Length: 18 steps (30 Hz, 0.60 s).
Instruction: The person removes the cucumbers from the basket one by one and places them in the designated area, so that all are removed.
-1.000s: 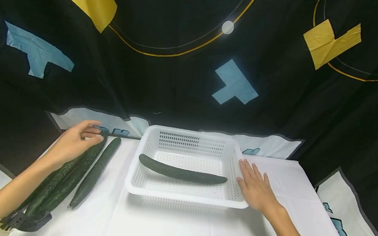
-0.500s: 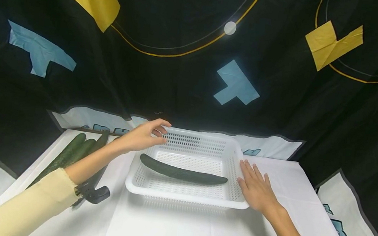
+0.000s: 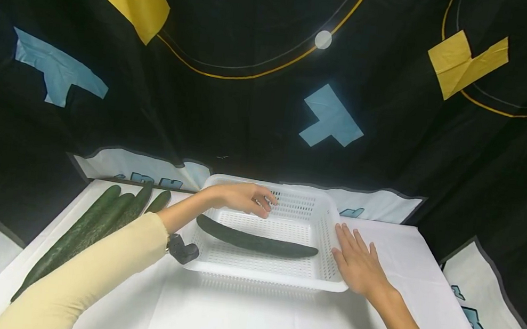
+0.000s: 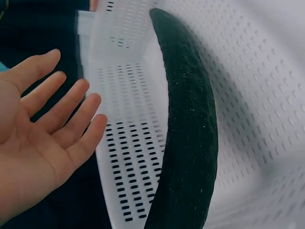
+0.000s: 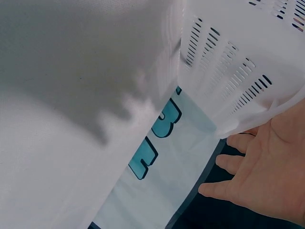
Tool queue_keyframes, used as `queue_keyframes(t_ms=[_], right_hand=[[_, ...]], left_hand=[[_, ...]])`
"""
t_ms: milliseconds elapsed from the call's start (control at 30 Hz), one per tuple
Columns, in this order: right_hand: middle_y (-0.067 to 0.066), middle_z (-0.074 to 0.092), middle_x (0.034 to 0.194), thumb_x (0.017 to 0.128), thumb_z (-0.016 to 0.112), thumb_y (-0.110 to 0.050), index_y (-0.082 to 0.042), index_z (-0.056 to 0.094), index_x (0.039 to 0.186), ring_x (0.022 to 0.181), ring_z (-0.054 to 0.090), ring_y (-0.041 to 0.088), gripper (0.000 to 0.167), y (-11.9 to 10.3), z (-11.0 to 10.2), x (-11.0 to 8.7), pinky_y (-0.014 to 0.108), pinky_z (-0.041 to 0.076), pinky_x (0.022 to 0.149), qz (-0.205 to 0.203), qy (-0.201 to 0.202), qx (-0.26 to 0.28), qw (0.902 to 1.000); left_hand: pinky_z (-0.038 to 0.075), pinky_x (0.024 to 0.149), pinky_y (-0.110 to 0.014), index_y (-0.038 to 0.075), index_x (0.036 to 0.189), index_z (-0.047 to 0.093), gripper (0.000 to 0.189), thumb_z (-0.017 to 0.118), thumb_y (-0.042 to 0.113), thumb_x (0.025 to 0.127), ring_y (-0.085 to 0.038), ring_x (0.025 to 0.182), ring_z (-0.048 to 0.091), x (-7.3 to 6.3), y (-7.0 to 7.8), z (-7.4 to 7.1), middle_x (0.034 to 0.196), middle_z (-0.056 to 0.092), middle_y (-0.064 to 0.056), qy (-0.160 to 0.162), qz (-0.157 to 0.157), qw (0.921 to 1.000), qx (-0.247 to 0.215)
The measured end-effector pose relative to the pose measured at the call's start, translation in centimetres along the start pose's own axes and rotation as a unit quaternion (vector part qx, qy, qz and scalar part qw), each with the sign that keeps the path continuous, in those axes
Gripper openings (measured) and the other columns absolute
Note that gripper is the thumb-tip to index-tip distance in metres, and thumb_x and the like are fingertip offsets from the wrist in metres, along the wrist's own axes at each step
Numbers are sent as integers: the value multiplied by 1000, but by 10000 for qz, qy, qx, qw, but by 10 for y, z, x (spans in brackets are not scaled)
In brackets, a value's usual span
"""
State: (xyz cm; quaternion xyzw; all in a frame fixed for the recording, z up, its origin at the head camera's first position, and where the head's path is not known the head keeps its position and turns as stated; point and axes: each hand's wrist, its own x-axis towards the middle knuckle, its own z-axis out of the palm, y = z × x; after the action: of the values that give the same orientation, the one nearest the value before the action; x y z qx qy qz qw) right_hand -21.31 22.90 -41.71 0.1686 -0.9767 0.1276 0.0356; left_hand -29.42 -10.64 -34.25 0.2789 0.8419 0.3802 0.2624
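A white perforated plastic basket (image 3: 261,278) stands on the table with one long dark green cucumber (image 3: 255,241) lying across its inside. Over the basket's back left part hovers my left hand (image 3: 245,197), palm down, fingers loosely bent and holding nothing. The left wrist view shows that hand (image 4: 52,129) with spread fingers, apart from the cucumber (image 4: 188,124). At the basket's right rim rests my right hand (image 3: 359,260), its fingers straight. In the right wrist view the same hand (image 5: 267,167) touches the outside of the basket's rim (image 5: 267,117).
Several more cucumbers (image 3: 89,221) lie side by side on the white tablecloth (image 3: 223,321) at the left, partly hidden behind my left sleeve (image 3: 92,275). A black cloth (image 3: 229,123) with yellow and blue patches hangs behind the table.
My left hand has moved right, from above the cucumbers at the left to over the basket, holding nothing. The right hand and the cucumber in the basket have stayed in place.
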Motion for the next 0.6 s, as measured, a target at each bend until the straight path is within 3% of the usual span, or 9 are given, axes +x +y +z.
queue_keyframes(t_ms=[267,600], right_hand=[[23,24,160,106,40,-31,1,26,155,146,15,47,60,-1,0,-1,73,8,110,17,-1,36,10000],[22,24,160,106,39,-32,1,26,156,146,15,47,60,1,-1,-1,73,8,109,-23,22,61,10000]], left_hand=[[43,104,-50,15,136,60,43,69,18,94,-23,122,56,27,-7,12,137,59,-11,-825,-601,9947,116],[43,105,-47,13,142,55,49,68,12,95,-23,125,55,40,-18,22,140,56,-6,-1119,-855,9899,141]])
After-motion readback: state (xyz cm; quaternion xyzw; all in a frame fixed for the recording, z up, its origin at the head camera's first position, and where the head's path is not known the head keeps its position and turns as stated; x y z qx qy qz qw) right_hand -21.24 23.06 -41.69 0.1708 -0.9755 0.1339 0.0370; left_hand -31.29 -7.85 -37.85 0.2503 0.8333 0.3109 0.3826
